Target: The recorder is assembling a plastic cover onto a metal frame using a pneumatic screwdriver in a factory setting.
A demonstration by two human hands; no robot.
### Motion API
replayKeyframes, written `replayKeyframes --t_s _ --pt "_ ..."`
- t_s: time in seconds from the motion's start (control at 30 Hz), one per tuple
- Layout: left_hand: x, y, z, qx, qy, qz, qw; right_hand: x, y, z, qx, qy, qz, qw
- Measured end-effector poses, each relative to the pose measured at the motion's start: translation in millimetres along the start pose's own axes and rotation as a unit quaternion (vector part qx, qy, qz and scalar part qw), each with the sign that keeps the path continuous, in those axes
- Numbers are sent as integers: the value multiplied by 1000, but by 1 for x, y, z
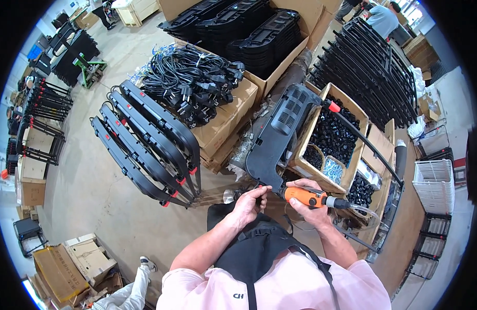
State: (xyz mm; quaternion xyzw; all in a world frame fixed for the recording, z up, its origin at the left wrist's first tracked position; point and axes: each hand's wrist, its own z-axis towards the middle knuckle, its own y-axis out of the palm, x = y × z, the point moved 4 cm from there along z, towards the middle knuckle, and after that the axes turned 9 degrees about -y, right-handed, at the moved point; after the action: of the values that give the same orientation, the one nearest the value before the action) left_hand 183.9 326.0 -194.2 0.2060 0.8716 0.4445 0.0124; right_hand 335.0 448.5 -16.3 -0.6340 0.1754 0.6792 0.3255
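Observation:
My right hand (313, 209) is wrapped around an orange power screwdriver (304, 196), with a clear tube running from its back end. The tool's front points left at the lower end of a black plastic housing (264, 150) with a slotted vent panel. At that same end, my left hand (250, 205) has thumb and fingers pinched together. Whatever sits in this pinch is too small to make out. A long black metal tube (370, 146) with a red piece at its upper end runs down to the right of the housing.
On the right, a wooden bin (299, 159) holds many small black parts. Black cables with plugs (189, 77) lie on a cardboard box to the left. Several black curved frames (145, 139) stand on the floor beside it. Stacked black covers (264, 39) fill a carton behind.

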Motion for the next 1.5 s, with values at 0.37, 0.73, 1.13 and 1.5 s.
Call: replayKeyframes --t_s 0.37,0.73,1.13,1.5 --pt "8 19 -12 54 -19 -35 998 4 6 3 4 -5 -21 1000" --pt "4 14 -6 13 -29 -77 997 -3 15 7 1 6 -39 999" --pt "10 22 -12 -10 -7 -17 1000 2 37 31 -12 -2 -80 997" --pt "-1 3 -9 -76 -11 48 996 -1 60 60 -87 34 -199 976"
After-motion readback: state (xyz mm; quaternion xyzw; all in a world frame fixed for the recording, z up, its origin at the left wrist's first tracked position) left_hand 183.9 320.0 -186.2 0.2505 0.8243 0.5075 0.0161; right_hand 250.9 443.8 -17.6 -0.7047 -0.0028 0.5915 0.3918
